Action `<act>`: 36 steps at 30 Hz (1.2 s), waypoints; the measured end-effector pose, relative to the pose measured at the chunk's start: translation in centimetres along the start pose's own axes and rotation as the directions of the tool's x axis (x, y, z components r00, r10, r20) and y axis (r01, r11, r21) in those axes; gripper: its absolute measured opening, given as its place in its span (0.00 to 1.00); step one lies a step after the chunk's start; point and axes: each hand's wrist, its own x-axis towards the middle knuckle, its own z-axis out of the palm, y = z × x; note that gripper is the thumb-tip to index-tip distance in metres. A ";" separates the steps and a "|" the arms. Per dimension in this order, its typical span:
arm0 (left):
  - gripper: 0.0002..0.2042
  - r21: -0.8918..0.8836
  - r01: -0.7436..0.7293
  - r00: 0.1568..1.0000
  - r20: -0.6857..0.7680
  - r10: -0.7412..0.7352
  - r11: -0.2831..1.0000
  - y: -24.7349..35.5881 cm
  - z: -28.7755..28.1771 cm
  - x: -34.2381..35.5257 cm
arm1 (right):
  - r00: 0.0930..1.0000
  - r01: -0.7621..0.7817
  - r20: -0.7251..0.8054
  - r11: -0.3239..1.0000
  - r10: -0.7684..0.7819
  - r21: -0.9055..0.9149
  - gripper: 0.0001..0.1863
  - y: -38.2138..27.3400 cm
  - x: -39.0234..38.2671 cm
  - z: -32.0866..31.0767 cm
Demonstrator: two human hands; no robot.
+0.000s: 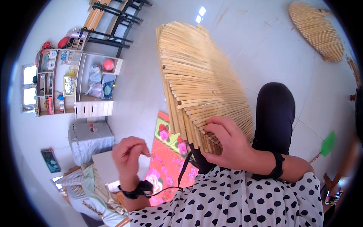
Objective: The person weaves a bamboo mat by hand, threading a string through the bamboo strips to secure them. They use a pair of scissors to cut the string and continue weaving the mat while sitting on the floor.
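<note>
Head view: fan-shaped bamboo mat (204, 75) stands on edge in front of the person, straight edge to the left, curved edge sweeping right and down to the knee (275, 109). Narrow end of the slats converges low, under the right hand (227, 142). Bare pale floor (264, 45) lies open above and right of the mat; left of it open floor runs to a shelf unit (72, 81). A floral cloth (170, 151) lies just below the mat's left edge, between the two hands.

Right hand: forearm enters from lower right, black band at wrist, fingers curled over the slats' lower ends, clamped on the mat. Left hand (128, 153): raised, well apart from the mat, wrist bent, black watch at wrist, thumb and forefinger pinched together on something thin; cannot tell what, possibly a thread. A thin light strand lies across the slats above the right hand.

Count: two mats, the one held and a second mat (317, 30) lying flat on the floor top right, well apart. Two hands. One green tool (328, 143) at right. One grey covered box (90, 138) lower left.
</note>
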 end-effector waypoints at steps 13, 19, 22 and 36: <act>0.10 0.628 -0.231 0.912 0.406 -0.060 0.743 7.0 3.8 4.3 | 0.981 0.119 0.142 0.988 -0.132 0.099 0.29 2.6 -0.8 4.1; 0.05 0.747 -0.339 0.822 0.531 -0.206 0.572 3.3 5.1 6.6 | 0.974 0.127 0.171 0.983 -0.148 0.132 0.23 3.0 -0.7 5.0; 0.04 0.741 -0.342 0.820 0.535 -0.201 0.578 2.0 5.3 6.9 | 0.972 0.107 0.193 0.984 -0.135 0.145 0.21 3.2 -0.4 4.8; 0.05 0.760 -0.292 0.802 0.526 -0.284 0.580 3.5 5.0 5.9 | 0.962 0.082 0.251 0.989 -0.112 0.126 0.14 3.2 0.0 4.4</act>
